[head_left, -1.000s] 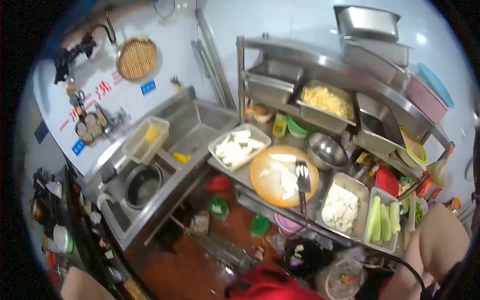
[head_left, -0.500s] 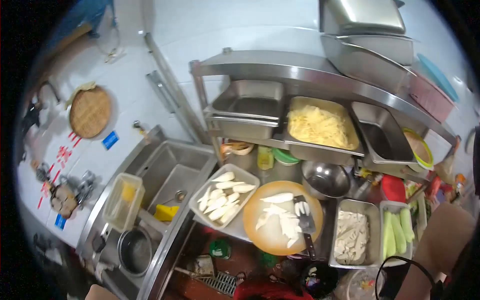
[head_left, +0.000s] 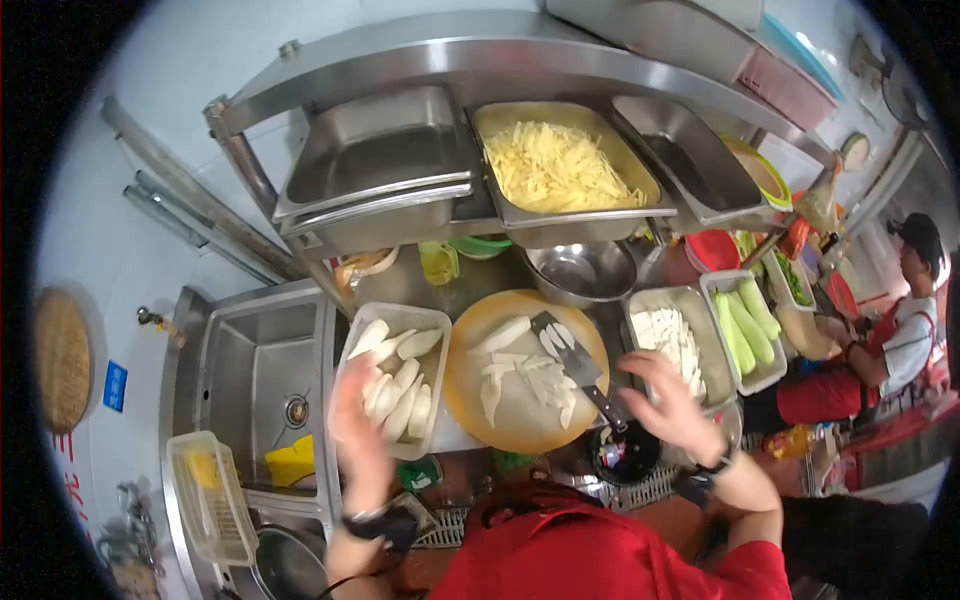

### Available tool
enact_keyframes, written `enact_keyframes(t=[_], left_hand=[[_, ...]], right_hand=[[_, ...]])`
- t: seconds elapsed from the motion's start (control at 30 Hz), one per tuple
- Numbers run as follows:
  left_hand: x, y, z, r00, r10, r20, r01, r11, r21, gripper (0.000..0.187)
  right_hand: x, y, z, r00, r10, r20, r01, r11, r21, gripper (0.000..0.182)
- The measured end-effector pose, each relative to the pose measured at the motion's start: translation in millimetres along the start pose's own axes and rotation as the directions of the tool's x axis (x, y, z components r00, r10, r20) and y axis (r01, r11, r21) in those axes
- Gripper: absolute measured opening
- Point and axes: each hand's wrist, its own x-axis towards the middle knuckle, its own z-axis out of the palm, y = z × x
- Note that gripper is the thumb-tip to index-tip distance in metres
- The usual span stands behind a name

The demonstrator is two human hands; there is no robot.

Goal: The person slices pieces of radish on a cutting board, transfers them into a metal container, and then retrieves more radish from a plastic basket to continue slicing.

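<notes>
Cleaver [head_left: 567, 348] on a round cutting board [head_left: 465, 375], seen from your head camera, lies aslant: its blade points away and to your left, its black handle [head_left: 604, 407] back toward you and to your right. Your right hand [head_left: 672, 402] is the nearer, raised just right of the handle, its fingers spread and its thumb apart, with nothing seen in its grasp. Your left hand [head_left: 362, 440], blurred by motion, is across the board at the near left side of a white basket [head_left: 437, 410] of peeled pieces [head_left: 405, 375]; whether its fingers are spread or pressed together, or touch the rim, you cannot tell from here.

White slices [head_left: 540, 380] lie on the board to the left of the cleaver and below it, with a few more on the blade itself. A larger peeled piece [head_left: 500, 335] lies toward the board's far left.

Beyond the board, a steel bowl [head_left: 583, 270] sits below the shelf [head_left: 420, 55]. A metal tray [head_left: 712, 350] of cut white pieces stands to the right, behind your right hand, with a basket of green gourds [head_left: 745, 325] beside it. Farther right, a co-worker [head_left: 905, 335] in a dark cap and red apron stands well apart from your hands.
</notes>
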Motion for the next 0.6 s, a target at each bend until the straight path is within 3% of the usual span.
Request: enact_keyframes(t=[0.03,0.07,0.1,0.17,0.2,0.27,0.3,0.37,0.43,0.5,0.53,0.57,0.6], left_hand=[[-22.2,-72.2,30.7,0.961,-0.074,0.268,0.073,0.997,0.014,0.034],[-47.7,-125.6,56.0,0.849,-0.14,0.509,0.138,0.99,0.043,0.045],[-68.2,-133.3,82.8,0.855,-0.044,0.517,0.05,0.999,0.001,0.049],[-94.5,-143.3,108.4,0.833,0.05,0.551,-0.172,0.97,0.172,0.049],[-99.8,-139.7,113.0,0.827,0.037,0.562,-0.161,0.972,0.172,0.049],[-103.9,-136.5,122.6,0.798,-0.087,0.596,-0.24,0.862,0.447,0.045],[-104.0,-139.5,125.4,0.792,-0.1,0.602,-0.233,0.862,0.45,0.045],[-106.2,-154.6,129.9,0.801,-0.09,0.592,-0.247,0.851,0.464,0.043],[-109.5,-174.2,127.1,0.819,-0.077,0.569,-0.229,0.865,0.446,0.042],[-106.1,-180.1,118.7,0.798,-0.27,0.538,0.068,0.928,0.365,0.036],[-103.2,-181.8,114.5,0.802,-0.273,0.531,0.069,0.926,0.372,0.036],[-100.6,-180.6,108.5,0.758,-0.447,0.475,0.374,0.895,0.245,0.034],[-101.2,-177.8,101.4,0.661,-0.606,0.442,0.639,0.764,0.092,0.033]], right_hand=[[-22.2,39.0,42.4,0.991,0.129,0.017,-0.129,0.991,-0.023,0.037],[-42.7,66.7,73.6,0.974,0.221,0.045,-0.214,0.969,-0.126,0.039],[-58.7,86.0,96.5,0.948,0.311,0.067,-0.289,0.93,-0.226,0.041],[-79.6,105.7,129.3,0.898,0.436,0.065,-0.386,0.849,-0.36,0.045],[-81.2,106.6,138.7,0.856,0.509,0.091,-0.431,0.8,-0.417,0.047],[-79.8,114.2,152.4,0.798,0.589,0.126,-0.491,0.758,-0.43,0.049],[-76.0,116.7,154.8,0.742,0.652,0.157,-0.536,0.718,-0.445,0.052],[-70.4,124.0,149.6,0.734,0.655,0.178,-0.528,0.715,-0.458,0.056],[-64.4,127.4,141.3,0.683,0.71,0.174,-0.623,0.69,-0.368,0.055],[-67.4,128.8,120.1,0.727,0.665,0.171,-0.597,0.735,-0.321,0.048],[-68.0,123.7,106.9,0.686,0.69,0.233,-0.678,0.722,-0.14,0.047],[-72.2,121.5,99.2,0.645,0.701,0.306,-0.744,0.667,0.039,0.046],[-80.8,120.2,97.7,0.72,0.634,0.281,-0.688,0.705,0.172,0.041]])
